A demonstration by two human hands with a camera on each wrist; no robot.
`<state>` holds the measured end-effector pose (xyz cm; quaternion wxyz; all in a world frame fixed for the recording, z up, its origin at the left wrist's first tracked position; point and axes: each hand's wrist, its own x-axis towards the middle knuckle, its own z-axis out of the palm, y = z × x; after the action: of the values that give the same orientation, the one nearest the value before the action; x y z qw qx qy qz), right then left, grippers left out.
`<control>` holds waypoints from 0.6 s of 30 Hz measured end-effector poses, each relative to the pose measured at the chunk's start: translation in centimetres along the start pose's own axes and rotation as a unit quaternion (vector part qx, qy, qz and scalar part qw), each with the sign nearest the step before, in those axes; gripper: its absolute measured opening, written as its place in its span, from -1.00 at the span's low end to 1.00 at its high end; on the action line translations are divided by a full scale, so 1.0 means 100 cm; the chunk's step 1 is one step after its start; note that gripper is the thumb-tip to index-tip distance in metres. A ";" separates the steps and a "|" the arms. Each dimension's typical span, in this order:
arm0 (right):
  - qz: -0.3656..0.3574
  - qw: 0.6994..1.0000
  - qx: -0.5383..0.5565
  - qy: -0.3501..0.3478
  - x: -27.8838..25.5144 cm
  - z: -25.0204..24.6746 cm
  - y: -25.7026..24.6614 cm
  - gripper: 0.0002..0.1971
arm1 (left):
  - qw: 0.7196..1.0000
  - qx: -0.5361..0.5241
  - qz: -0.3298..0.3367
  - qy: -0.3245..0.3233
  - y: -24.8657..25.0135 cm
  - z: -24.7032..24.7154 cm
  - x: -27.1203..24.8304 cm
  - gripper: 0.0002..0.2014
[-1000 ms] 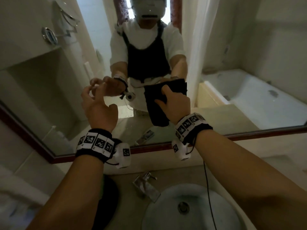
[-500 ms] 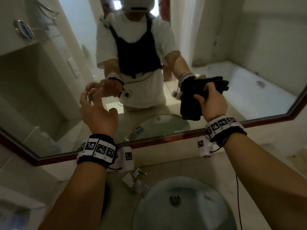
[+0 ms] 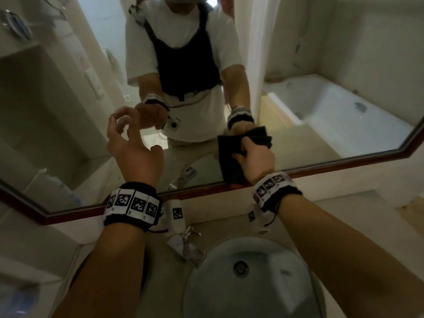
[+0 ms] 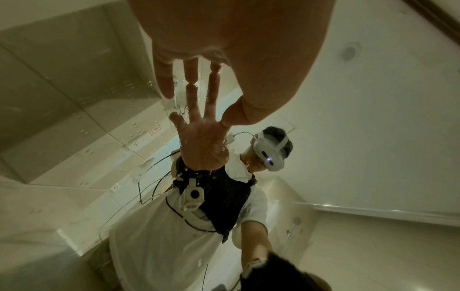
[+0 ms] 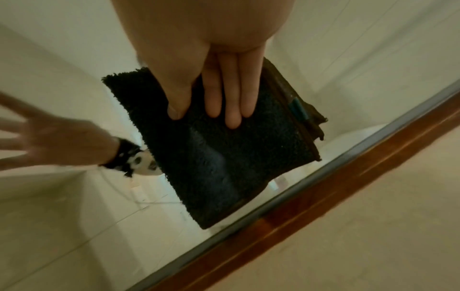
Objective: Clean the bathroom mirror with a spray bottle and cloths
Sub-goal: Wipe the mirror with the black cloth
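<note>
The right hand [image 3: 255,160] presses a folded dark fluffy cloth [image 5: 224,149] flat against the large wall mirror with the red-brown wooden frame [image 3: 321,167], near its lower edge; the straight fingers [image 5: 234,102] and the thumb lie on the cloth. The left hand [image 3: 132,149] is raised to the left, just before the glass, holding nothing, with its fingers spread and relaxed. Below, on the near side, a round grey washbasin [image 3: 286,262] sits in the pale worktop [image 3: 220,228], with a metal tap [image 3: 188,243] at its far left.
</note>
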<state>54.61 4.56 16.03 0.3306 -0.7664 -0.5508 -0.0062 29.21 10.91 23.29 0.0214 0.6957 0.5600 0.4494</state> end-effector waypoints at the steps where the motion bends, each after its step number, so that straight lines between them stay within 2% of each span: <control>1: -0.016 1.000 0.008 -0.008 -0.003 0.010 -0.010 -0.73 | 1.000 -0.001 0.003 -0.006 -0.001 0.000 0.000 -0.21; 5: -0.022 1.000 0.010 -0.015 -0.007 0.027 -0.023 -0.72 | 1.000 -0.009 0.000 -0.017 -0.007 0.001 0.002 -0.16; 9: 0.003 0.999 0.020 0.038 -0.011 0.018 0.012 -0.72 | 1.000 -0.009 0.007 -0.012 -0.011 0.005 0.005 -0.14; 13: 0.071 0.994 0.045 0.064 -0.012 0.003 0.061 -0.75 | 1.000 0.018 -0.009 -0.004 -0.006 0.009 -0.002 -0.14; 16: 0.102 0.991 0.054 0.066 -0.016 -0.006 0.087 -0.74 | 1.000 0.020 -0.015 0.005 -0.002 0.016 -0.006 -0.13; 18: 0.098 0.992 0.061 0.045 -0.020 -0.007 0.095 -0.64 | 1.000 0.022 -0.015 0.009 -0.001 0.021 -0.007 -0.12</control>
<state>62.12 0.87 11.14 0.3996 -0.7944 -0.4568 0.0255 30.54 11.36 21.55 0.0082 0.6834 0.5801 0.4431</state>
